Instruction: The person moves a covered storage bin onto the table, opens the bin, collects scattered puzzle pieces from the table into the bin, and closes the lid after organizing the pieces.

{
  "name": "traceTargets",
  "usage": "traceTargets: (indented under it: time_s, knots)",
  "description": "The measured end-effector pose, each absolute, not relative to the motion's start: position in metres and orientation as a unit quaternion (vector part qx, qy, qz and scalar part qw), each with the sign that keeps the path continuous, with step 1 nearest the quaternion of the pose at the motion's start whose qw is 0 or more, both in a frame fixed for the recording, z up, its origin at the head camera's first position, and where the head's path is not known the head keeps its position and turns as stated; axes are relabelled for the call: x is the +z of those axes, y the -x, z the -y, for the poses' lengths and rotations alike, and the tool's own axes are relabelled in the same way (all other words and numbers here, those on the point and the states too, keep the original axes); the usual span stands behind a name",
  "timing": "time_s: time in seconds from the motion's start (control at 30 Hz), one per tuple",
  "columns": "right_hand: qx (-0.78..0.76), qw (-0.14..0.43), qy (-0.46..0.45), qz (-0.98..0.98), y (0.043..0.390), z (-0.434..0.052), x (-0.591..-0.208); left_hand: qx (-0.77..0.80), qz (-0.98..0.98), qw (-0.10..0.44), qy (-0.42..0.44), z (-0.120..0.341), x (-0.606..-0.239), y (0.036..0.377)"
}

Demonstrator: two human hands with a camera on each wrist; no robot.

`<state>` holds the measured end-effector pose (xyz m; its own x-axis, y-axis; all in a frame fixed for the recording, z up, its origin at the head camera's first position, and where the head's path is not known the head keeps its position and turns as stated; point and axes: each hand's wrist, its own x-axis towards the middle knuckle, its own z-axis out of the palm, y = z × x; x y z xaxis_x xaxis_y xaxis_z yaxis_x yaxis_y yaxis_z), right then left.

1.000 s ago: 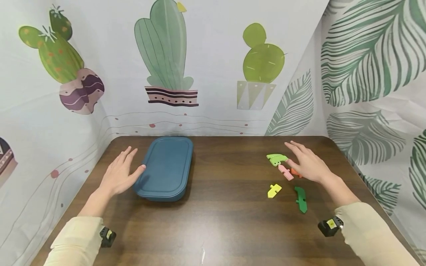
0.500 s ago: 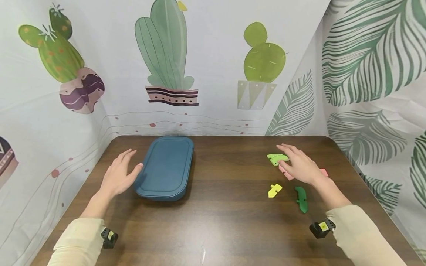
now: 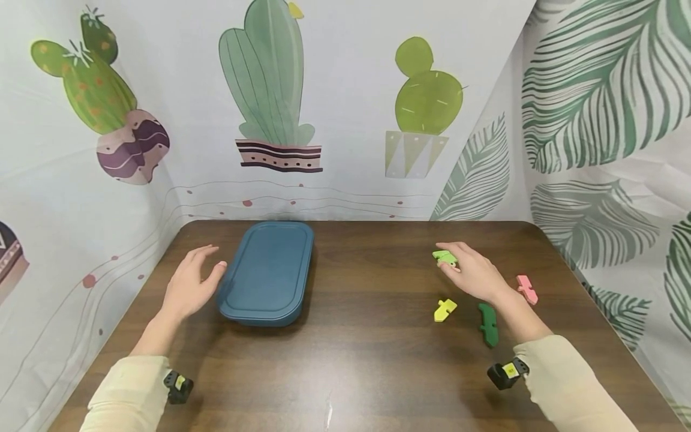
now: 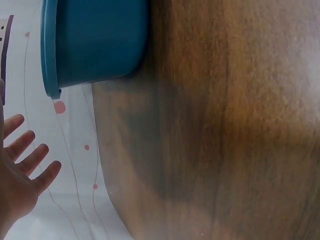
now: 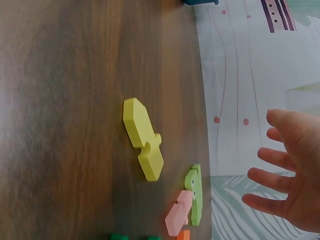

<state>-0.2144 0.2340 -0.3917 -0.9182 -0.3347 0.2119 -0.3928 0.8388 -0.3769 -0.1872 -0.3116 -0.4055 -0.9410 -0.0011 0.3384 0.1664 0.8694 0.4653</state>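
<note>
A blue lidded box (image 3: 267, 270) stands at the table's left, its side wall filling the top of the left wrist view. Beside its left edge hovers my left hand (image 3: 190, 287), fingers loosely bent, holding nothing. My right hand (image 3: 476, 275) is held over small puzzle-like pieces on the right, also holding nothing; its fingers are spread in the right wrist view. Under it a light green piece with eyes (image 3: 444, 257) is partly covered. A pink piece (image 5: 179, 212) and an orange piece (image 5: 183, 235) beside it are hidden in the head view.
Nearer the front lie a yellow notched piece (image 3: 445, 310) and a dark green curved piece (image 3: 488, 324). Another pink piece (image 3: 527, 289) lies right of the right wrist. The brown table (image 3: 345, 360) ends at a printed cloth backdrop (image 3: 345, 120).
My right hand has moved left and slightly nearer, covering the middle pieces and uncovering the pink piece at right. My left hand has shifted slightly, its fingers a little more bent.
</note>
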Motion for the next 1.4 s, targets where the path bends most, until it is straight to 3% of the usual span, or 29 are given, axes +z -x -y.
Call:
traceTargets:
  time_s: [0.77, 1.13, 1.4]
  knots:
    - [0.265, 0.119, -0.187, 0.938, 0.218, -0.202, -0.395, -0.372, 0.914, 0.161, -0.024, 0.31, -0.405, 0.183]
    - [0.302, 0.095, -0.174, 0.932, 0.226, -0.181, -0.395, -0.368, 0.915, 0.161, -0.048, 0.312, -0.405, 0.184]
    - [0.355, 0.069, -0.16, 0.919, 0.224, -0.157, -0.393, -0.387, 0.914, 0.109, -0.058, 0.315, -0.406, 0.184]
